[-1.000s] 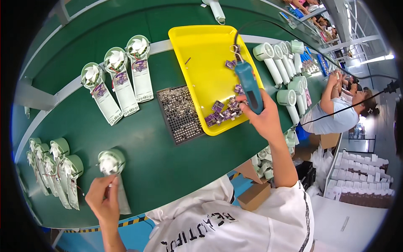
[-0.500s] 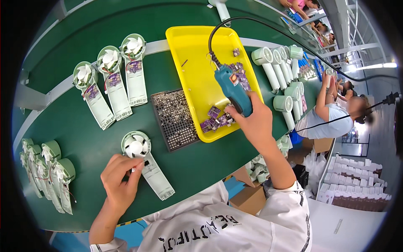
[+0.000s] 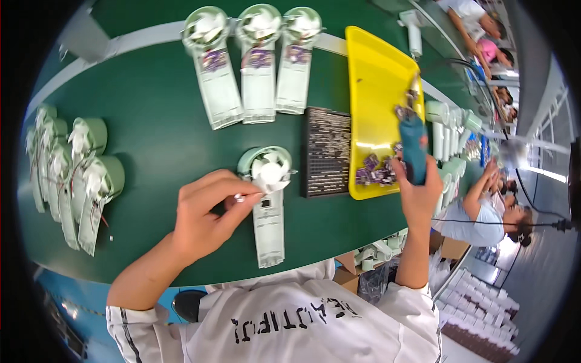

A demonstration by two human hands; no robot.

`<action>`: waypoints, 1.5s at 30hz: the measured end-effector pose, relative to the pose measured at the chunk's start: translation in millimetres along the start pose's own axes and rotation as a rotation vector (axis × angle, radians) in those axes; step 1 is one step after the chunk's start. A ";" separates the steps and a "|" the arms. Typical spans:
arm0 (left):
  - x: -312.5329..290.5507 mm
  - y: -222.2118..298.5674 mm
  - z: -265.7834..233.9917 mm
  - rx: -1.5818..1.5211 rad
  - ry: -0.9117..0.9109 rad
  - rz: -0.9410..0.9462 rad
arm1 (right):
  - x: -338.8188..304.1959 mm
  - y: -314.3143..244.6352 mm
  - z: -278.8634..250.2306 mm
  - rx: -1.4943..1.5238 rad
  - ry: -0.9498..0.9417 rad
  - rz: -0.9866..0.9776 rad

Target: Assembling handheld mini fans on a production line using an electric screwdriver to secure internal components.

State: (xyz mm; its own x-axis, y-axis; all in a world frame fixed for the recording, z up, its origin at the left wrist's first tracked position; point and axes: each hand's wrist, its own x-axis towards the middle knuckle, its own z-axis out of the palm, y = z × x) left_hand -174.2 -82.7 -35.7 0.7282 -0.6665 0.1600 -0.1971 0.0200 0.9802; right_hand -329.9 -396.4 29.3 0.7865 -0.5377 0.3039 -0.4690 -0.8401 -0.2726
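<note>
My left hand [image 3: 212, 209] is closed in a pinch around a small white piece [image 3: 239, 198], too small to name. Its fingertips are at the lower edge of the fan head of an opened pale green handheld fan [image 3: 269, 227], which lies with white blades showing and its handle toward me. In my right hand [image 3: 419, 190] is a teal electric screwdriver [image 3: 413, 145], held over the right side of a yellow tray [image 3: 378, 78], its tip pointing away from me. Purple circuit boards [image 3: 376, 172] lie in the tray. Beside it sits a black perforated block [image 3: 327, 157] with rows of small metal parts, probably screws.
Three opened fans with purple boards [image 3: 259, 72] lie at the far side. Several fan bodies [image 3: 78, 175] stand clustered at the left. More pale green fans [image 3: 445, 130] are right of the tray. A co-worker in light blue [image 3: 484, 212] is further right. The screwdriver's dark cable arches overhead.
The whole view has shifted, so the table's things appear further right. My right hand and the screwdriver now lie nearer the tray's right edge, blurred. My left hand stays pinched at the fan.
</note>
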 end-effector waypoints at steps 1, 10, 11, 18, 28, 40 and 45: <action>-1.0 -0.1 -1.6 0.006 -0.011 -0.031 | -3.4 -18.7 -0.7 0.214 -0.066 -0.010; -2.1 -8.2 0.0 -0.058 -0.036 -0.042 | -21.4 -119.8 38.9 0.598 -0.715 -0.586; 0.5 -8.3 -2.6 -0.062 -0.063 0.005 | -22.8 -124.2 39.9 0.579 -0.696 -0.561; -3.9 -7.7 0.7 -0.016 -0.010 0.060 | -54.9 -115.5 28.4 0.599 -0.538 -0.113; 0.2 -6.2 2.0 0.017 0.017 0.071 | -72.7 -126.5 43.6 0.562 -0.400 -0.140; -2.5 -4.2 -2.0 0.062 -0.008 0.075 | -69.5 -117.0 54.4 0.668 -0.452 -0.143; -1.8 -8.6 2.3 0.033 0.032 0.090 | -66.5 -121.8 42.0 0.624 -0.498 -0.097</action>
State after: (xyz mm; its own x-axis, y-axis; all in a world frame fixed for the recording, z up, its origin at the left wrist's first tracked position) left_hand -175.4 -83.4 -44.7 0.7268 -0.6390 0.2517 -0.2843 0.0537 0.9572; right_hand -308.2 -255.3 4.0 0.9679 -0.2461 -0.0504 -0.1945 -0.6073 -0.7703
